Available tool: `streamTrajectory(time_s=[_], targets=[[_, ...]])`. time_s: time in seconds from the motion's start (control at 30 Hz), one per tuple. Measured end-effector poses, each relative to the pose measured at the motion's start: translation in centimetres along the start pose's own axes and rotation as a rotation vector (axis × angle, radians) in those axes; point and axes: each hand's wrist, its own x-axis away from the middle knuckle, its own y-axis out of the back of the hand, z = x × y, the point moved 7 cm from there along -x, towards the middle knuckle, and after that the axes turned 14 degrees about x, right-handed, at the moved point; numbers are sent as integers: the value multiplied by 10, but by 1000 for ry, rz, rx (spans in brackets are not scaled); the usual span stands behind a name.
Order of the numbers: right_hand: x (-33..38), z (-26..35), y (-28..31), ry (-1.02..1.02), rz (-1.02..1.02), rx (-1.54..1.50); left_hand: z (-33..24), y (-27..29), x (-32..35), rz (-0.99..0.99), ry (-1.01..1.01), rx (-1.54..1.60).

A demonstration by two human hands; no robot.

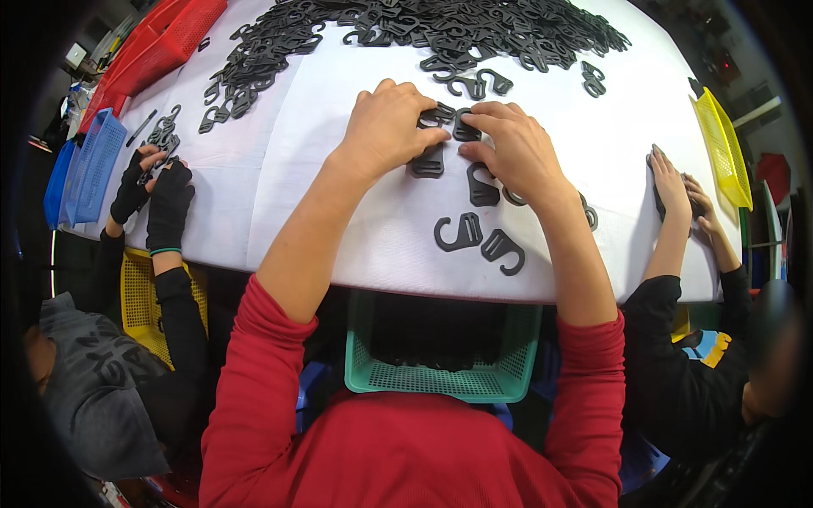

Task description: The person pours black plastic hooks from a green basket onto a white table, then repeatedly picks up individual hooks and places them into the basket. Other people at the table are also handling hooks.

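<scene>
Over the white table, my left hand (pixel 381 127) closes its thumb and fingers round a few black plastic hooks (pixel 428 162), flat pieces with a slotted end. Just to its right, my right hand (pixel 518 146) pinches another black hook (pixel 465 125) between thumb and fingers. The two hands are close together, their fingertips almost meeting. Nearer to me lie several loose hooks: one (pixel 483 185) below my right hand's thumb, and a pair by the near edge, a left one (pixel 460 232) and a right one (pixel 504 251). My right wrist partly covers others.
A big heap of black hooks (pixel 474 32) covers the far side of the white table (pixel 339 245). A green basket (pixel 440 385) stands below the near edge. Co-workers' hands handle hooks at left (pixel 169 207) and right (pixel 671 188). Red (pixel 157 51), blue (pixel 97 165) and yellow (pixel 722 148) baskets line the sides.
</scene>
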Motion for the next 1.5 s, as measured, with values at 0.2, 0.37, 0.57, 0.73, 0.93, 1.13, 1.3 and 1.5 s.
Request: streamTrajectory(time_s=[0.2, 0.37, 0.57, 0.73, 0.93, 1.13, 1.3, 1.5], targets=[[8, 3, 1, 54, -19, 133, 0, -2, 3, 60, 4, 18], [-7, -18, 13, -123, 181, 226, -12, -6, -1, -39, -95, 291], [-53, -43, -17, -10, 79, 2, -15, -12, -9, -2, 69, 426], [-57, -48, -23, -136, -28, -47, 11, 6, -7, -267, -50, 321], [-49, -63, -27, -138, 3, -47, 34, 42, 5, -298, 142, 302], [-51, -77, -32, -250, 79, 158, 41, 47, 11, -137, 271, 289], [-35, -108, -20, -386, 122, -189, 44, 47, 17, -81, 237, 243], [-27, -69, 19, -330, 29, -118, 25, 30, 17, 114, 95, 275]])
